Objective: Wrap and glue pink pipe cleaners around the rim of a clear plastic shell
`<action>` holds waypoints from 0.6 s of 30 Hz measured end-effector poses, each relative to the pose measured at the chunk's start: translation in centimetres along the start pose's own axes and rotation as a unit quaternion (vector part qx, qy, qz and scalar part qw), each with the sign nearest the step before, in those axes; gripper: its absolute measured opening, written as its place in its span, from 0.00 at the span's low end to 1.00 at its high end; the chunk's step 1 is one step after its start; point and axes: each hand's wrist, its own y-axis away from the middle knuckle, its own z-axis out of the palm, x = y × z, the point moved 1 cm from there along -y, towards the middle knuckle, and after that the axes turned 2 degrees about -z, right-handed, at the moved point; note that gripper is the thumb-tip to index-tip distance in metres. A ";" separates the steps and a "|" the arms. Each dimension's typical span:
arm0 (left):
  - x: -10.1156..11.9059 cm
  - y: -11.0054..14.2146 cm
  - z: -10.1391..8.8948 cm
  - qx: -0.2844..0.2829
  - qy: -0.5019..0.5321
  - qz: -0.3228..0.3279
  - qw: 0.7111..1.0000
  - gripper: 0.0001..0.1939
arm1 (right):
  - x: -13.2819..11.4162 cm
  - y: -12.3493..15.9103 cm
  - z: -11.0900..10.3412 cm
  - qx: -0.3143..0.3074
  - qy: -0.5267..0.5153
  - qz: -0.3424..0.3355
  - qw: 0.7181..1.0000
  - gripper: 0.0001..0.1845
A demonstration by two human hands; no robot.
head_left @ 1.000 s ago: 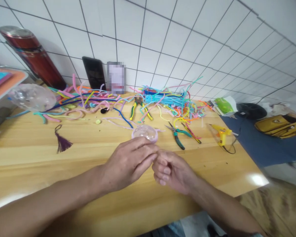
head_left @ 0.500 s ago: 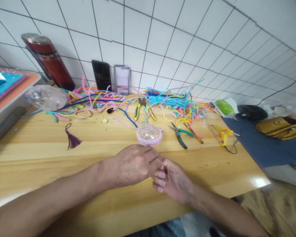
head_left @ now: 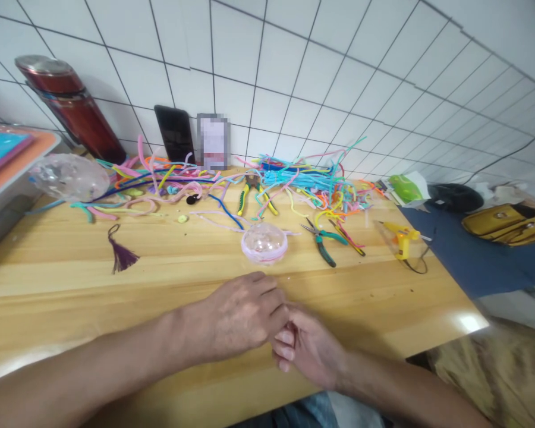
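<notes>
My left hand and my right hand meet over the front of the wooden table. Both have curled fingers, with the fingertips pressed together. Anything pinched between them is hidden behind the left hand's fingers. Just beyond the hands lies a clear plastic, egg-like shell with pale lilac pipe cleaner around its rim. Right of the shell are teal-handled needle-nose pliers, lying open. A purple tassel rests on the table to the left.
Along the wall lie many coloured pipe cleaners and yellow-green pliers. A red thermos, a black phone and a clear plastic shape stand at left. A yellow glue gun lies near the right edge.
Both hands have come slightly nearer to me, widening the gap to the clear shell. Their fingers stay together. The whole view has shifted a little.
</notes>
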 end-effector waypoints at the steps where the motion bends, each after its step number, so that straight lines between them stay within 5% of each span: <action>1: 0.2 0.0 0.0 0.012 0.003 -0.012 1.000 0.14 | 0.0 0.1 0.1 -0.005 0.003 -0.004 1.000 0.25; 6: -0.5 0.1 -0.4 0.128 0.025 -0.082 0.988 0.16 | -0.8 0.5 0.2 -0.024 0.029 -0.062 0.997 0.23; 9: -3.0 0.6 -0.3 0.189 0.042 -0.168 0.967 0.10 | -3.0 -0.1 -0.7 0.008 0.098 -0.169 0.981 0.19; 14: -7.6 1.9 1.5 0.261 0.091 -0.361 0.890 0.09 | -8.5 -2.7 -3.1 0.144 0.291 -0.395 0.860 0.17; 18: -8.5 2.8 3.6 0.205 0.124 -0.448 0.861 0.10 | -10.8 -4.8 -4.7 0.184 0.402 -0.435 0.784 0.16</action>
